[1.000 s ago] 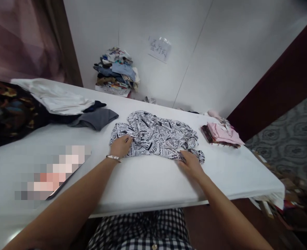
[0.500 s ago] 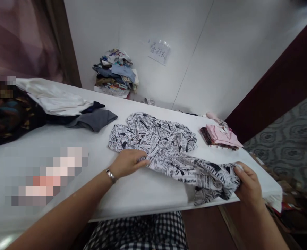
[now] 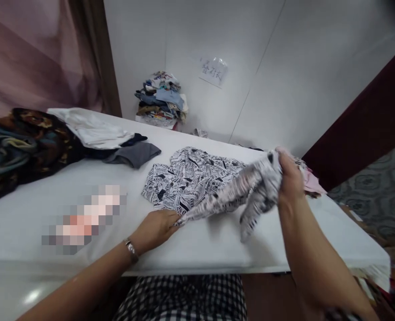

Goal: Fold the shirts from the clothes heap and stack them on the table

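A white shirt with black newspaper print (image 3: pixel 197 183) lies partly spread on the white table (image 3: pixel 190 254). Its near edge is pinched by my left hand (image 3: pixel 159 229), low over the tabletop, fingers closed. My right hand (image 3: pixel 291 178) grips the shirt's right end and holds it up off the table. Between the two hands the cloth is stretched at a slant, and a loose part hangs below my right hand, blurred by motion. The shirt's far left portion still rests flat and wrinkled on the table.
Dark patterned clothing (image 3: pixel 33 147), a white garment (image 3: pixel 90 129) and a grey garment (image 3: pixel 135 154) lie on the left. Folded pink cloth (image 3: pixel 313 182) sits at the right, partly behind my arm. A clothes pile (image 3: pixel 164 100) and a paper sign (image 3: pixel 214 71) are beyond the table.
My right hand has lifted the shirt's right end up and away from me, off the table's front edge. My left hand keeps its pinch, slightly nearer to me.
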Tool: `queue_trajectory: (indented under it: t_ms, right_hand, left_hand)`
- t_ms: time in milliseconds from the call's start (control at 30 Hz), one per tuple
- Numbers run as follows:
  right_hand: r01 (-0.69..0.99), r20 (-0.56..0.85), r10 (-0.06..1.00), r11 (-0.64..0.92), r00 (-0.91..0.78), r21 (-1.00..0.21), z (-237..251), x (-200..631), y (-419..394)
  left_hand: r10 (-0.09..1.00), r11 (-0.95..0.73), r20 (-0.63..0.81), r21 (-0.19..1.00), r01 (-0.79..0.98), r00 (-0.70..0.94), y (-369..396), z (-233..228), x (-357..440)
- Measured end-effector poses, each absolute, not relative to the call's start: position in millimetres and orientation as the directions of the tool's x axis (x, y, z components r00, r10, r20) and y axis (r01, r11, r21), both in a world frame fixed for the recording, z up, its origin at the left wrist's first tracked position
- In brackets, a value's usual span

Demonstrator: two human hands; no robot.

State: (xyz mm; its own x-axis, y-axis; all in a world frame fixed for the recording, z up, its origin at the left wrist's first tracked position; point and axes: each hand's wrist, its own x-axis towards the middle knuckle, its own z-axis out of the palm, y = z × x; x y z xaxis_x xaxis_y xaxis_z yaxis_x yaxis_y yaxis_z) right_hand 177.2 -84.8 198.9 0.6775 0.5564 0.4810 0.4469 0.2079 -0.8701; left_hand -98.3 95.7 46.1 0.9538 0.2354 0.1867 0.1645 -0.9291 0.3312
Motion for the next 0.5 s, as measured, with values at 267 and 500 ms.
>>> queue_trajectory:
  t_ms: [267,500]
  right_hand:
    - [0.473,0.224,0.728,-0.154,0.648,-0.867,160,252,3]
    - [0.507,0.145,0.583,-0.527,0.8,-0.682,75,301,-95]
  left_hand:
    - [0.688,-0.393,-0.076,0.797,0.459,0.721,106,41,-94]
    - [0.729,-0.33,-0.044,0.852,0.407,0.683,111,47,-91]
